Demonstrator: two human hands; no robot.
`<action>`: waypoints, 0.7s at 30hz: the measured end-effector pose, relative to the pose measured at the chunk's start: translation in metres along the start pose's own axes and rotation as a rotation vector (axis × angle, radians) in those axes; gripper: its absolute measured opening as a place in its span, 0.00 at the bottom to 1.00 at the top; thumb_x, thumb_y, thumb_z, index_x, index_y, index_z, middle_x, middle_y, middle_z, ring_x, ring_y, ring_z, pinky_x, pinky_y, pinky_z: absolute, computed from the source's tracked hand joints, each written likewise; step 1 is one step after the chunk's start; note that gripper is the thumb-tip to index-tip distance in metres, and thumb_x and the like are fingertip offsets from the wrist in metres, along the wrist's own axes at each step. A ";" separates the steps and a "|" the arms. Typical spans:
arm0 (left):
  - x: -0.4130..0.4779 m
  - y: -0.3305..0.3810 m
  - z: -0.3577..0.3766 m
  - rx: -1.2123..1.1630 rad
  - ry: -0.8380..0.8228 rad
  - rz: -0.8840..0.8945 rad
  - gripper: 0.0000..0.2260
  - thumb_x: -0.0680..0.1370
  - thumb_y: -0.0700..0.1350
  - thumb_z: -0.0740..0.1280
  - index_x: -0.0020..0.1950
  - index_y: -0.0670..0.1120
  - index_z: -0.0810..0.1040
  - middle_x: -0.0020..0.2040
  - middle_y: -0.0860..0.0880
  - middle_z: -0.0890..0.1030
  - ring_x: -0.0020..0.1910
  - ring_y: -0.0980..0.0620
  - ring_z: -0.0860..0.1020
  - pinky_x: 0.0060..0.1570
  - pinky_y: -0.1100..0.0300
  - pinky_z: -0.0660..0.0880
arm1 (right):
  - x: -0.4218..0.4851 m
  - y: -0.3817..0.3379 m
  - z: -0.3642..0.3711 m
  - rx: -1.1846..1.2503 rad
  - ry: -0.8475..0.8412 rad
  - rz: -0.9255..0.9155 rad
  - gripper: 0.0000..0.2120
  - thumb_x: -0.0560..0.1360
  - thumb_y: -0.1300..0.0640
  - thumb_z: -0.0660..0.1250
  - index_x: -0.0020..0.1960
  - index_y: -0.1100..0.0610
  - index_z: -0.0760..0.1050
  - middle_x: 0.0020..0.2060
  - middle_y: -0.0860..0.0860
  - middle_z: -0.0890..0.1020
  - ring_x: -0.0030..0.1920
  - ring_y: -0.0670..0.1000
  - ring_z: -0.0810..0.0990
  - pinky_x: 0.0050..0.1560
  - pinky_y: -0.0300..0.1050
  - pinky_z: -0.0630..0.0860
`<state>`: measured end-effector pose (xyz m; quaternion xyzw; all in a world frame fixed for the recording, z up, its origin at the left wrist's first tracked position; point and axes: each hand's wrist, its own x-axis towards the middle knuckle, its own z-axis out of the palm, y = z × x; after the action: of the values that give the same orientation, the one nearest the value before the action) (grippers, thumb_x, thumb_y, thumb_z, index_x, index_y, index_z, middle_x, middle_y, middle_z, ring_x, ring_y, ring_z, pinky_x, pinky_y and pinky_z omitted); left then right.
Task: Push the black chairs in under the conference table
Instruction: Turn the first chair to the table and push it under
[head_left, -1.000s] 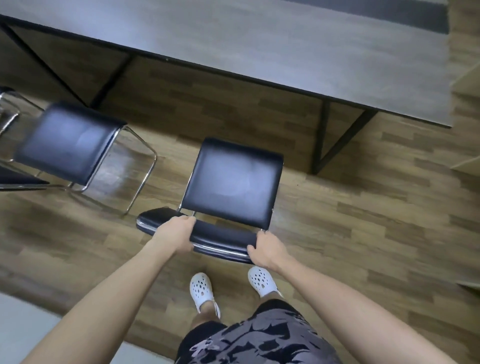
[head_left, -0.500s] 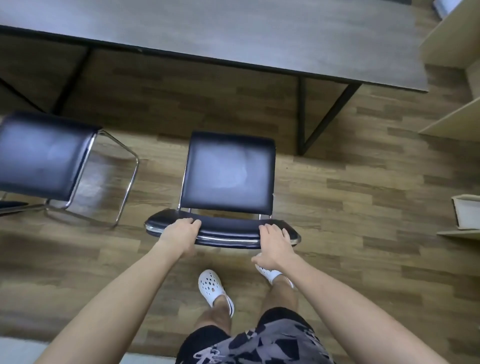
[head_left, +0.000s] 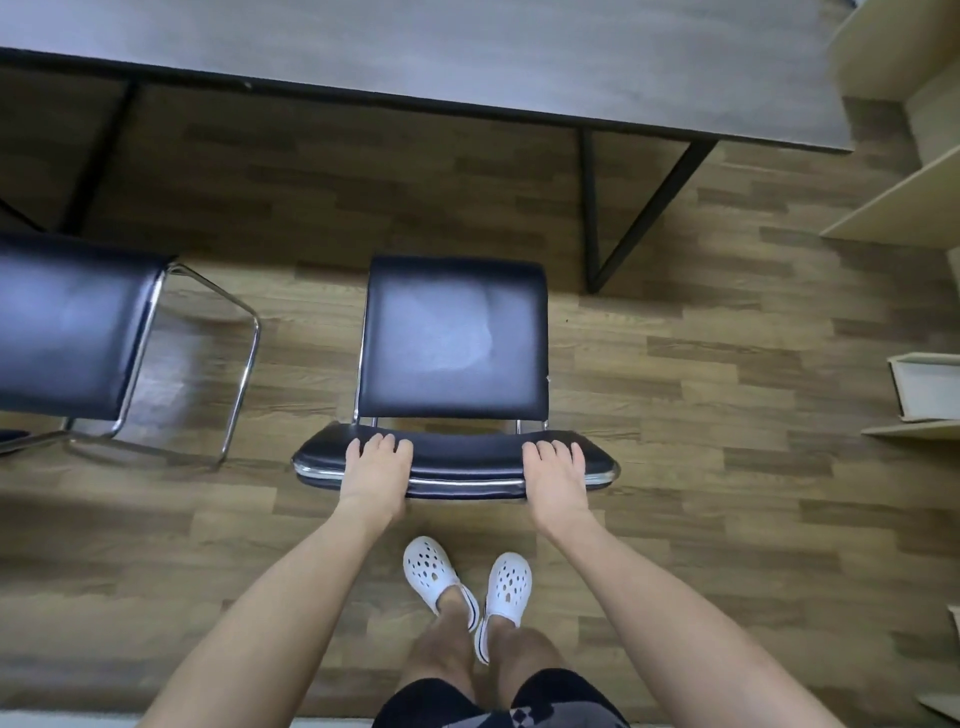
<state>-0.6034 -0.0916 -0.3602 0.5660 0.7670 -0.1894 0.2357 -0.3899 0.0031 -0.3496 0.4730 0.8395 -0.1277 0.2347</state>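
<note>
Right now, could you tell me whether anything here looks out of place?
The black padded chair held by the left hand and right hand, and the matching chair beside it, stand clear of the dark grey table, not tucked under. Nothing spilled or damaged.

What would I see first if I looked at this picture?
First comes the black chair in the middle, with the person's left hand and right hand holding the top of its backrest, one near each end. Beyond it, the big grey conference table fills the top of the view, and the chair is not under it yet. A second black chair sits at the left, and white clogs show below.
</note>
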 end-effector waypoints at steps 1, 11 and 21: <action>0.001 0.001 0.001 -0.016 0.010 -0.007 0.25 0.72 0.48 0.72 0.65 0.48 0.67 0.65 0.49 0.72 0.69 0.47 0.66 0.71 0.46 0.58 | 0.001 0.001 0.000 0.006 -0.006 -0.008 0.27 0.68 0.67 0.66 0.65 0.54 0.66 0.60 0.52 0.74 0.64 0.57 0.68 0.71 0.58 0.54; 0.000 0.005 0.003 -0.064 0.073 -0.052 0.22 0.70 0.47 0.70 0.63 0.50 0.68 0.64 0.53 0.73 0.66 0.48 0.68 0.67 0.49 0.58 | 0.006 0.005 0.007 -0.011 0.034 -0.023 0.25 0.61 0.69 0.71 0.55 0.56 0.71 0.52 0.52 0.78 0.57 0.57 0.75 0.65 0.56 0.63; 0.002 -0.001 -0.003 -0.050 0.069 -0.031 0.23 0.71 0.46 0.69 0.65 0.49 0.67 0.65 0.51 0.73 0.65 0.47 0.69 0.65 0.50 0.60 | 0.008 -0.003 -0.008 0.009 0.008 -0.015 0.26 0.64 0.69 0.68 0.59 0.55 0.68 0.57 0.51 0.76 0.62 0.56 0.71 0.68 0.54 0.58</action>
<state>-0.6058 -0.0887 -0.3587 0.5543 0.7877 -0.1541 0.2204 -0.3983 0.0103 -0.3469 0.4683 0.8435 -0.1313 0.2280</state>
